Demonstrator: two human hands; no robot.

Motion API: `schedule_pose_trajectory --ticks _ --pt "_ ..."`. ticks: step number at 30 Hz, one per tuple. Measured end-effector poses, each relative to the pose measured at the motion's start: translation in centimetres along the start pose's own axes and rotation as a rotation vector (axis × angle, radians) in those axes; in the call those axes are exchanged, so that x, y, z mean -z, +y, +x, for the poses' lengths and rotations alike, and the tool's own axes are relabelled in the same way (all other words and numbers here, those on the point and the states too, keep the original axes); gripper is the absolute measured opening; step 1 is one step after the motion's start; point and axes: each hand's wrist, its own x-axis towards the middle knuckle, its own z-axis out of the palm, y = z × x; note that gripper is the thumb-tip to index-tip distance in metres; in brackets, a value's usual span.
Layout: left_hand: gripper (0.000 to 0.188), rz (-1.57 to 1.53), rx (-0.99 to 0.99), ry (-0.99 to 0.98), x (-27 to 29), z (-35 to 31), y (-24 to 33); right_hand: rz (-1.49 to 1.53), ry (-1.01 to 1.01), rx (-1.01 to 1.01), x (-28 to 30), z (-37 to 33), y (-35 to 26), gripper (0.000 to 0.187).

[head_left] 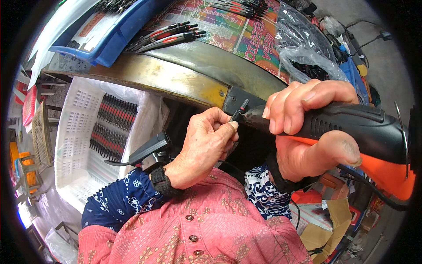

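My left hand (203, 140) pinches a small, slim black piece (238, 115) with a red spot near its top. My right hand (310, 116) is wrapped round a black-and-orange power tool (351, 121) with vent slots, a wire hanging loop and a cord. The tool's narrow tip points left and meets or nearly meets the small piece; the exact contact is hidden by its size. Both hands are just in front of the bench edge (193, 81), by a dark metal plate (241, 99) fixed there.
A white perforated basket (72, 132) to the left holds rows of black-and-red slim pieces (115, 115). More such pieces (165, 38) lie on the bench beside a blue tray (105, 53). Clear plastic bags (303, 37) sit far right. An open cardboard box (338, 220) stands lower right.
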Motion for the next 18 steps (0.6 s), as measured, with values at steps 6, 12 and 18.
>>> schedule_pose_trajectory --ticks 6,12,18 --pt "0.011 -0.023 0.026 0.009 -0.14 -0.02 0.08 -0.007 -0.004 0.002 -0.07 -0.06 -0.13 0.072" --pt "0.009 -0.023 0.043 -0.011 -0.02 -0.15 0.22 -0.01 -0.006 0.004 -0.15 -0.06 -0.2 0.073" --pt "0.009 -0.006 0.023 -0.022 0.17 -0.08 0.11 -0.014 -0.016 0.007 -0.29 -0.26 -0.4 0.073"
